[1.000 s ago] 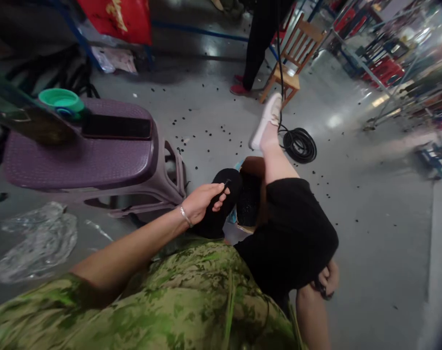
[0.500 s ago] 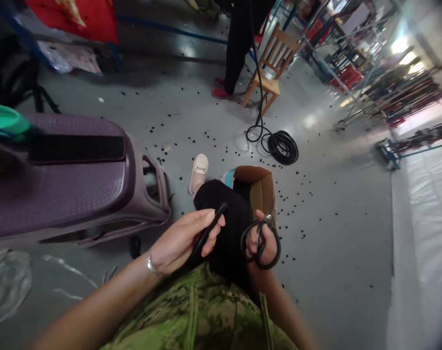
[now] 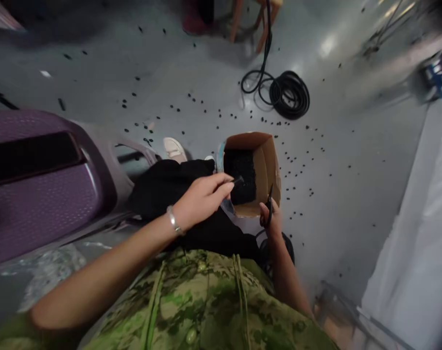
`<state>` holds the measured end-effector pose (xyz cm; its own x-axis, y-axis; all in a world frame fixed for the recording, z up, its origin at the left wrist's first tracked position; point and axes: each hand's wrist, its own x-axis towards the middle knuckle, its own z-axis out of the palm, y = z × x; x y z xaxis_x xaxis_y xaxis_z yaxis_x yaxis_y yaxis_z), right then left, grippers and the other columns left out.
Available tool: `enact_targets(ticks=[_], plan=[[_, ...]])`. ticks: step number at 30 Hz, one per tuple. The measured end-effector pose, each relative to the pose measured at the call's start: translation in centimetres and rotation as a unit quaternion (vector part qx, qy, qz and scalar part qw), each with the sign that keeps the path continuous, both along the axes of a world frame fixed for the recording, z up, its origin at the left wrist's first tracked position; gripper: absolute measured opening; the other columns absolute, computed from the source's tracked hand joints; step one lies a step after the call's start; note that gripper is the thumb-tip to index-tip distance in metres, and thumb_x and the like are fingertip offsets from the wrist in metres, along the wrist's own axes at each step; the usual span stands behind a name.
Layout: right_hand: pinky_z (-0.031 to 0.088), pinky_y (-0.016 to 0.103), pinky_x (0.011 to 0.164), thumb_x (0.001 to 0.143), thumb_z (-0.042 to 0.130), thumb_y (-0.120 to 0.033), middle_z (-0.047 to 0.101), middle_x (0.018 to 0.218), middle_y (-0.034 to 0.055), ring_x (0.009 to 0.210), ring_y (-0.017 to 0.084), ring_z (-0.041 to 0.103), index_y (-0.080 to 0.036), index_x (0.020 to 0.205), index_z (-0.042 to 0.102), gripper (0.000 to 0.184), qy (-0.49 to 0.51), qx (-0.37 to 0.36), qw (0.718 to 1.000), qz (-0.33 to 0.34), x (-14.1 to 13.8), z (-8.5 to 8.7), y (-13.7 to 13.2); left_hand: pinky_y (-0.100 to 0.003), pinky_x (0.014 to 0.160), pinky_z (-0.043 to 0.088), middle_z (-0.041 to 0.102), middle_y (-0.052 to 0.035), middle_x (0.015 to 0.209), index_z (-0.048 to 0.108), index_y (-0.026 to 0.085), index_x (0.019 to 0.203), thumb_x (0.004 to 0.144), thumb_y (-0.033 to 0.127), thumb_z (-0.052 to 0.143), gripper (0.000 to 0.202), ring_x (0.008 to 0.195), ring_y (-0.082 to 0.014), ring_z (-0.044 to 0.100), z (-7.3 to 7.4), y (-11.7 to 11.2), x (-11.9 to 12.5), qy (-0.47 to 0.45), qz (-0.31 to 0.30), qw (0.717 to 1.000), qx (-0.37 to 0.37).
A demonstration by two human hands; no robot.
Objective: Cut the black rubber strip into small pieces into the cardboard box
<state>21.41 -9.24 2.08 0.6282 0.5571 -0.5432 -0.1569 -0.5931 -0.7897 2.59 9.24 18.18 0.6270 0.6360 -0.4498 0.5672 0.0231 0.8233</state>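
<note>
Seen from above, a seated person's left hand [image 3: 202, 200] pinches a short black strip [image 3: 238, 180] over an open cardboard box [image 3: 266, 165] partly filled with small black pieces [image 3: 245, 165]. The right hand [image 3: 274, 223] grips dark scissors [image 3: 269, 209] at the box's near right edge. Black bits dot the grey floor [image 3: 352, 204]; beyond the box lies coiled black cable [image 3: 303, 97]. A purple stool [image 3: 60, 204] stands at left.
</note>
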Motion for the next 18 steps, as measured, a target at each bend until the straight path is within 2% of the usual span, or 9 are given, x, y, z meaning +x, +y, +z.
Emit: enact_targets(ticks=[2, 4, 6, 8, 11, 13, 16, 18], plan=[[0.033, 0.019, 0.042, 0.071, 0.070, -0.050, 0.045, 0.053, -0.0100, 0.044, 0.007, 0.039, -0.017, 0.129, 0.056, 0.069, 0.022, -0.029, 0.999, -0.028, 0.4, -1.4, -3.1, -0.026, 0.073, 0.047, 0.069, -0.0034, 0.079, 0.068, 0.016, 0.094, 0.093, 0.038, 0.041, 0.035, 0.075, -0.0162, 0.062, -0.4, 0.9, 2.8, 0.042, -0.069, 0.994, 0.078], [0.034, 0.018, 0.044, 0.070, 0.069, -0.052, 0.050, 0.057, -0.0085, 0.047, 0.008, 0.044, -0.017, 0.128, 0.056, 0.069, 0.056, -0.041, 0.997, -0.038, -0.4, -2.8, -5.6, -0.031, 0.083, 0.048, 0.072, -0.0075, 0.091, 0.069, 0.016, 0.100, 0.094, 0.036, 0.040, 0.036, 0.088, -0.0202, 0.065, -1.6, 1.2, 5.9, 0.095, -0.140, 0.976, 0.136], [0.037, 0.019, 0.046, 0.070, 0.068, -0.052, 0.056, 0.064, -0.0058, 0.051, 0.009, 0.049, -0.018, 0.126, 0.057, 0.066, 0.072, -0.050, 0.996, -0.023, -1.6, -4.1, -7.1, -0.034, 0.087, 0.048, 0.072, -0.0120, 0.101, 0.070, 0.014, 0.104, 0.095, 0.034, 0.041, 0.036, 0.097, -0.0238, 0.066, -3.7, 0.7, 8.7, 0.164, -0.203, 0.953, 0.156], [0.040, 0.021, 0.049, 0.070, 0.067, -0.050, 0.058, 0.067, -0.0049, 0.053, 0.011, 0.053, -0.019, 0.123, 0.057, 0.062, 0.062, -0.062, 0.996, -0.009, -2.7, -5.4, -8.1, -0.034, 0.086, 0.049, 0.071, -0.0152, 0.106, 0.070, 0.012, 0.107, 0.095, 0.033, 0.042, 0.037, 0.101, -0.0262, 0.066, -6.6, -0.2, 10.4, 0.233, -0.253, 0.929, 0.139], [0.045, 0.024, 0.056, 0.074, 0.062, -0.049, 0.060, 0.069, -0.0049, 0.054, 0.013, 0.056, -0.020, 0.120, 0.055, 0.055, -0.016, -0.092, 0.996, -0.013, -3.1, -7.0, -9.1, -0.031, 0.087, 0.049, 0.070, -0.0163, 0.114, 0.070, 0.011, 0.111, 0.096, 0.033, 0.040, 0.040, 0.108, -0.0260, 0.064, -10.9, -1.6, 10.5, 0.292, -0.298, 0.904, 0.094], [0.047, 0.026, 0.063, 0.074, 0.061, -0.049, 0.064, 0.074, -0.0029, 0.061, 0.014, 0.058, -0.021, 0.118, 0.056, 0.052, -0.087, -0.113, 0.990, 0.005, -2.7, -7.8, -9.8, -0.030, 0.089, 0.049, 0.069, -0.0162, 0.116, 0.070, 0.011, 0.112, 0.095, 0.034, 0.042, 0.040, 0.109, -0.0261, 0.064, -13.0, -2.1, 9.7, 0.329, -0.308, 0.890, 0.064], [0.046, 0.027, 0.070, 0.071, 0.063, -0.047, 0.067, 0.084, -0.0007, 0.074, 0.017, 0.061, -0.022, 0.114, 0.058, 0.050, -0.125, -0.126, 0.983, 0.036, -2.6, -8.3, -11.1, -0.030, 0.091, 0.049, 0.069, -0.0142, 0.119, 0.069, 0.013, 0.116, 0.093, 0.036, 0.045, 0.041, 0.110, -0.0258, 0.063, -14.2, -2.0, 8.7, 0.347, -0.292, 0.888, 0.078], [0.045, 0.026, 0.070, 0.070, 0.063, -0.042, 0.067, 0.081, -0.0022, 0.074, 0.017, 0.060, -0.022, 0.112, 0.058, 0.047, -0.073, -0.130, 0.989, 0.019, -3.3, -8.3, -12.1, -0.030, 0.092, 0.049, 0.068, -0.0130, 0.119, 0.068, 0.015, 0.119, 0.092, 0.037, 0.045, 0.042, 0.110, -0.0251, 0.063, -14.3, -1.7, 8.6, 0.343, -0.285, 0.890, 0.094]])
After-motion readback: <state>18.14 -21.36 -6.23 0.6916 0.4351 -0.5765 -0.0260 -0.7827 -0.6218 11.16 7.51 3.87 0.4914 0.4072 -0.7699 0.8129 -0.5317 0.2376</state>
